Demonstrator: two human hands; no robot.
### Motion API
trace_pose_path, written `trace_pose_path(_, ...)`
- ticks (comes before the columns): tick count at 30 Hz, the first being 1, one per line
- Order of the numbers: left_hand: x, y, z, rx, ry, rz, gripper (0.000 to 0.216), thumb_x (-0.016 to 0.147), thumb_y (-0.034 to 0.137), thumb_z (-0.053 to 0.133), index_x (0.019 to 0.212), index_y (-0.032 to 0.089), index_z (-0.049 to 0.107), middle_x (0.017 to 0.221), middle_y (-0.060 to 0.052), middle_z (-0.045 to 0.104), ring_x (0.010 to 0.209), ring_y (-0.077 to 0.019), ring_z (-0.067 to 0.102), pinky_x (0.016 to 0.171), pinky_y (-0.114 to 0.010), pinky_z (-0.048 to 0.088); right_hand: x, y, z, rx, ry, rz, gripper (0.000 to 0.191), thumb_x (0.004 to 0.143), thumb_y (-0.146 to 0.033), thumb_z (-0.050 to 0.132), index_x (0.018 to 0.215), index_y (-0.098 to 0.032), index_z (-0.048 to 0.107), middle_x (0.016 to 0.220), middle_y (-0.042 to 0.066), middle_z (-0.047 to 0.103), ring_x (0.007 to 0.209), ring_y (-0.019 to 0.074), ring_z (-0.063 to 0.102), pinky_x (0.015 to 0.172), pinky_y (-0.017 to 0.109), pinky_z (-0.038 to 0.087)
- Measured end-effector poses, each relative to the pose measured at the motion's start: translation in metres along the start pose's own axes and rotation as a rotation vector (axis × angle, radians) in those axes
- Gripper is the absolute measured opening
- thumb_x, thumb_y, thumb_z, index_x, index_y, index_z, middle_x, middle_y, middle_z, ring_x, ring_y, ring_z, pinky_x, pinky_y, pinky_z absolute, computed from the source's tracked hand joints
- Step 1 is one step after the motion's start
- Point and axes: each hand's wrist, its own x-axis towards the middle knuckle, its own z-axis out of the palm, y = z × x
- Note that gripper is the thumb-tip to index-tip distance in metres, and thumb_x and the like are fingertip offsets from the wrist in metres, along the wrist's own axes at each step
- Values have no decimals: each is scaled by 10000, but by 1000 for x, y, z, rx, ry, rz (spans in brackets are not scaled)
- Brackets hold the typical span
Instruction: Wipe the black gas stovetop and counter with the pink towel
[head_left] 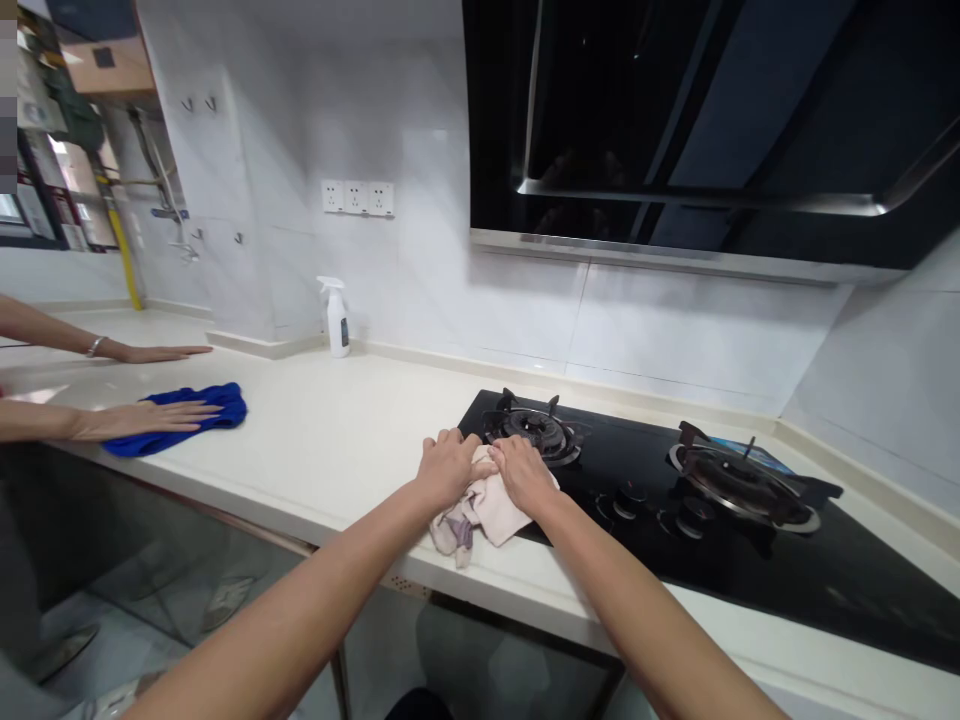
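Note:
A crumpled pale pink cloth (501, 508) lies bunched over the left edge of the black gas stove (600, 450) and the white countertop (337, 420). My left hand (448, 468) grips its left side, fingers curled into the fabric. On the other side, my right hand (523, 473) presses down and closes on the same cloth, close to the left burner (534, 430). Part of the cloth hangs loose below both hands. The fingertips are partly hidden in its folds.
At left, another person's hand (142, 420) lies on a blue cloth (232, 405); their other hand (161, 353) rests flat on the counter. A white spray bottle (337, 325) stands by the wall. The right burner (742, 485) has a raised grate. A black range hood (675, 130) overhangs the stove.

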Motion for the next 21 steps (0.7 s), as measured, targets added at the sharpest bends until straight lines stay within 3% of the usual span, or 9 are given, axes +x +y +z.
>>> trace_pose_path(5, 26, -9, 15, 19, 21, -22, 635, 973, 696, 410, 1328, 186, 539, 1248, -172, 599, 1191, -355, 525, 958, -481, 384, 13, 2, 2, -30, 45, 11, 330, 1080, -310, 357, 1303, -199, 574, 1271, 118, 573, 1172, 257, 478, 995, 385, 396)
trace_pose_path(10, 37, -8, 16, 66, 69, -21, 681, 963, 715, 392, 1303, 142, 536, 1274, -211, 553, 1205, -377, 500, 983, -502, 372, 19, -2, -1, -76, 55, 8, 301, 1060, -229, 359, 1224, -211, 610, 1221, 123, 568, 1124, 266, 458, 948, 390, 391)
trace_pose_path(14, 23, 1, 8, 101, 73, -6, 574, 991, 648, 407, 1259, 161, 549, 1274, -202, 558, 1202, -360, 510, 993, -486, 383, 10, -5, -1, -87, 54, 3, 270, 1041, -198, 393, 1197, -217, 613, 1182, 109, 591, 1105, 259, 485, 925, 376, 394)
trace_pose_path(21, -21, 15, -15, 132, -71, 49, 408, 989, 524, 514, 1218, 196, 595, 1254, -143, 632, 1165, -320, 601, 917, -421, 474, -35, -16, -9, -67, 73, -39, 331, 1062, -264, 358, 1292, -203, 587, 1208, 115, 615, 1111, 259, 540, 950, 386, 417)
